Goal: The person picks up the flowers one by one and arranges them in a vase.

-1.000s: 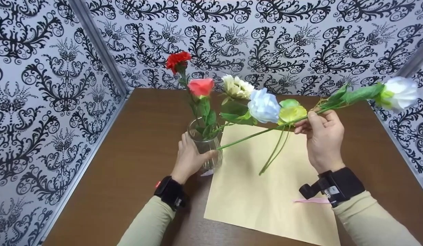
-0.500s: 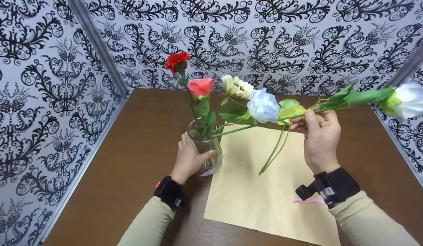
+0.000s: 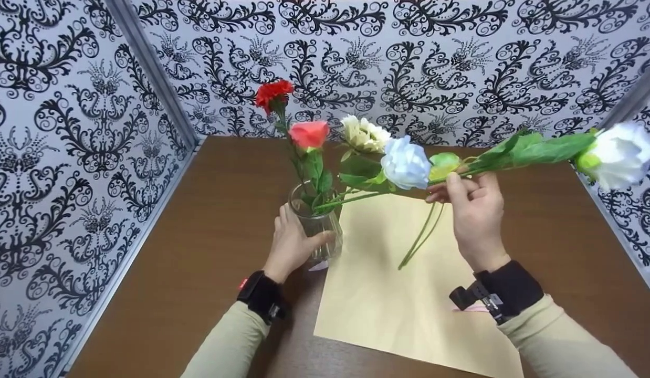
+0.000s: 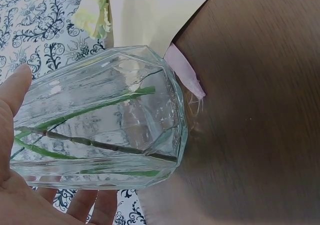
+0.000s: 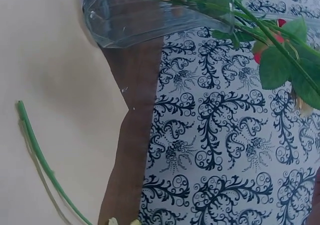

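Note:
My left hand (image 3: 293, 244) holds a clear faceted glass vase (image 3: 325, 239) around its side. A red carnation (image 3: 273, 96), a coral rose (image 3: 309, 134), a cream flower (image 3: 364, 135) and a pale blue flower (image 3: 406, 163) lean out of it. In the left wrist view, several stems (image 4: 90, 142) cross inside the glass. Between thumb and fingers, my right hand (image 3: 477, 215) pinches the green stem of a white flower (image 3: 621, 156). That stem lies slanted, its lower end at the vase's mouth. The right hand's fingers are outside the right wrist view.
Beige paper (image 3: 377, 283) lies on the brown table (image 3: 215, 226). Behind my right hand is a yellow flower (image 3: 441, 167), its two thin stems (image 3: 422, 236) over the paper. A pink ribbon (image 4: 185, 70) pokes out beside the vase base. Patterned walls (image 3: 325, 63) enclose the table.
My right hand has moved left, carrying the white flower's stem end from in front of the vase up to its mouth. The left hand and vase have stayed put.

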`<state>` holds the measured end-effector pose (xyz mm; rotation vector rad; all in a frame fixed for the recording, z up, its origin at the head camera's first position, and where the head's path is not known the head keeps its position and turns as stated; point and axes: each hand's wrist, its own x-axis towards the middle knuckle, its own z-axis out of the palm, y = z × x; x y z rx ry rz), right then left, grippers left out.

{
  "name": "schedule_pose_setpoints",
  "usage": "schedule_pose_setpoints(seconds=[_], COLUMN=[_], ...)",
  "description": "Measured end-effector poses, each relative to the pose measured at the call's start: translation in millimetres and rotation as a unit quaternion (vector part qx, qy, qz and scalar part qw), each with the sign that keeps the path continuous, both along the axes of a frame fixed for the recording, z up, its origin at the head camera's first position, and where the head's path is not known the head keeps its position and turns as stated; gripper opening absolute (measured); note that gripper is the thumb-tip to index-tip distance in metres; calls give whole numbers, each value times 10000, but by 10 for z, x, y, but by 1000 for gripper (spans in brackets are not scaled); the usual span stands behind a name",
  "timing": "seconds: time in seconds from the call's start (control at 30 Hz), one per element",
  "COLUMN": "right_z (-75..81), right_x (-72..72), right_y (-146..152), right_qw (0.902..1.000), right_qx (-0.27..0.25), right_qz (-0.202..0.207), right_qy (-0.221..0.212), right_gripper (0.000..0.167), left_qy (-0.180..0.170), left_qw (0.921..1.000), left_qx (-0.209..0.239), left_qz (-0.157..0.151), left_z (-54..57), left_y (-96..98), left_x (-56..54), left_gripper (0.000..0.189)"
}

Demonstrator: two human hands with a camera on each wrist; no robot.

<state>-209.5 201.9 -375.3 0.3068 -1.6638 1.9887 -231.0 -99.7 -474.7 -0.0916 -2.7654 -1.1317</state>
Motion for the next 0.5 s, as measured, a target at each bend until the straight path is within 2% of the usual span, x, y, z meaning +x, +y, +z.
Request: schedule_pose_setpoints(seconds=[0.23,0.5], right_z=[1,15], right_x=[25,44], right_y=[-89,-116], right_qw=[9979,9843], right_qx=[593,1647], right_qz=[71,-72], right_qy=[-261,-633], right_gripper=[11,9], left_qy=[-39,-26], left_qw=[10000,10000], left_qx=[2,70], left_qz=[18,38], left_z=[0,-11], left_y=[-1,4], left_x=[-1,-8], left_gripper=[112,111])
